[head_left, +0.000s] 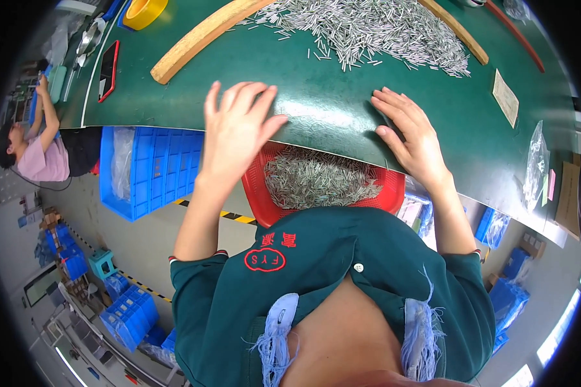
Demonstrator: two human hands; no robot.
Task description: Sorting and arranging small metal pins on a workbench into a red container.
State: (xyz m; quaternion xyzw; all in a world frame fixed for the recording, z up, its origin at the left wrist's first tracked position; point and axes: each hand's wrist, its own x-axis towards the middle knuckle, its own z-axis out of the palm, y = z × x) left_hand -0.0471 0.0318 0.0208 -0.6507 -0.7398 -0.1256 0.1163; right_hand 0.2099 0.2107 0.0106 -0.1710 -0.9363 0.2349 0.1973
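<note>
Over the near edge of the green tabletop (316,71) my left hand (239,122) is spread, its fingers apart and nothing in them. My right hand (408,132) is at the same edge farther right, fingers stretched out and thumb apart, also holding nothing. Whether either palm touches the surface I cannot tell. Beyond both hands lies a wide heap of small silvery metal pins (374,29), with a few strays at its near side. Below the table edge, between my forearms, a red plastic basket (255,187) holds many more such pins (316,180).
Wooden strips (200,39) flank the heap. A red-edged phone (108,71) and yellow tape roll (143,13) lie left; a paper slip (505,98) and clear plastic bag (534,164) lie right. A blue crate (164,168) stands below the edge. Another person (42,145) works at far left.
</note>
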